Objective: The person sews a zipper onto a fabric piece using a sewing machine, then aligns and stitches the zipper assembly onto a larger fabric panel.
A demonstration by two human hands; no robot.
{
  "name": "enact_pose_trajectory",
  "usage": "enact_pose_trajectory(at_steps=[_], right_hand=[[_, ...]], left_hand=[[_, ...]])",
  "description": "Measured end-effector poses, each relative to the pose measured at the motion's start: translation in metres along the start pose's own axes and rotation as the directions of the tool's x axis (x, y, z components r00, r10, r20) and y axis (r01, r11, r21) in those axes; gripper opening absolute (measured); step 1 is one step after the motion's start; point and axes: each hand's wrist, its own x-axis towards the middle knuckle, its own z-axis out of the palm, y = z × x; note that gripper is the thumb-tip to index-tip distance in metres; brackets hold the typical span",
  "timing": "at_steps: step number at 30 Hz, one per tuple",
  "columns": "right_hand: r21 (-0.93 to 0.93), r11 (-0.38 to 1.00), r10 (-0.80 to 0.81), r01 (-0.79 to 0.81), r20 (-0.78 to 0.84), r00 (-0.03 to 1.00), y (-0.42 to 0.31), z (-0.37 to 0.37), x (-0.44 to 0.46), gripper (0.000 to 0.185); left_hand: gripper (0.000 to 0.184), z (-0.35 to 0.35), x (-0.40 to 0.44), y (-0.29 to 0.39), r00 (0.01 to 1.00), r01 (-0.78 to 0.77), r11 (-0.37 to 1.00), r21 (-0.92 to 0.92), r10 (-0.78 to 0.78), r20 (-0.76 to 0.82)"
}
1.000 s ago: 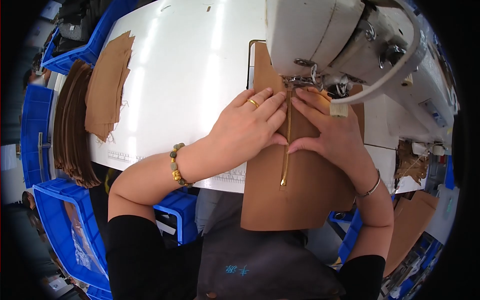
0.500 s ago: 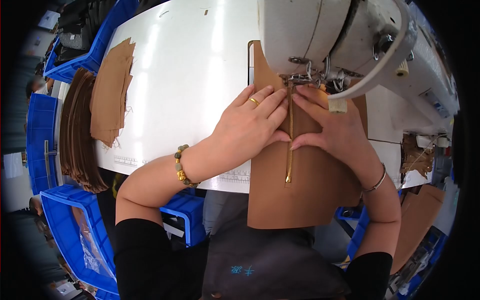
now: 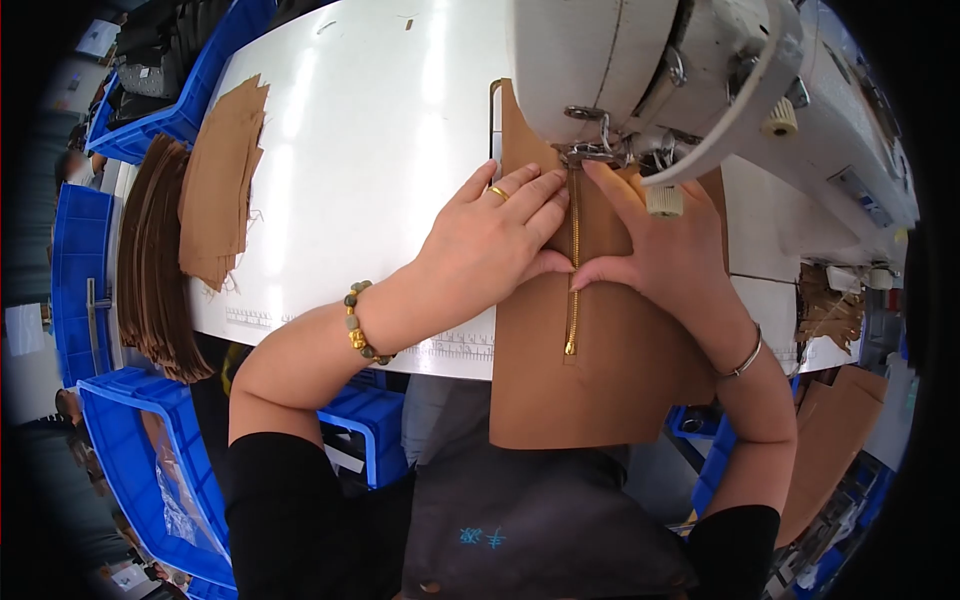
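Note:
A brown panel (image 3: 580, 400) lies under the head of a white sewing machine (image 3: 590, 70), its near part hanging over the table edge. Down its middle runs a gold zipper (image 3: 574, 235), with the pull near the lower end. My left hand (image 3: 505, 225) rests flat on the panel left of the zipper, fingers stretched toward the presser foot. On the other side my right hand (image 3: 665, 240) presses the panel, thumb and fingers spread apart. Both thumb tips nearly meet at the zipper. The needle area (image 3: 580, 157) is partly hidden by machine parts.
Brown pieces (image 3: 225, 180) lie stacked at the left of the white table (image 3: 350, 150), beside a thick folded brown stack (image 3: 160, 270). Blue bins (image 3: 150, 450) stand along the left. More brown pieces (image 3: 830, 440) hang at the right. A ruler strip (image 3: 450, 347) marks the table's front edge.
The panel and its zipper have shifted slightly forward under the machine, away from my body. Both hands have moved along with it, staying flat on the panel.

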Motion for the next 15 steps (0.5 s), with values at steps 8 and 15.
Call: enact_pose_trajectory(at_steps=[8,15], right_hand=[[-0.055,0.998,0.009,-0.001,0.156,0.988,-0.016,-0.007,-0.003,0.101],[0.318,0.948,-0.113,0.031,0.241,0.964,-0.103,-0.038,-0.076,0.101]], left_hand=[[0.062,0.006,-0.003,-0.003,0.998,0.009,0.998,-0.059,-0.012,-0.063],[0.039,0.008,-0.015,-0.005,0.981,0.113,0.894,-0.434,-0.17,-0.094]])
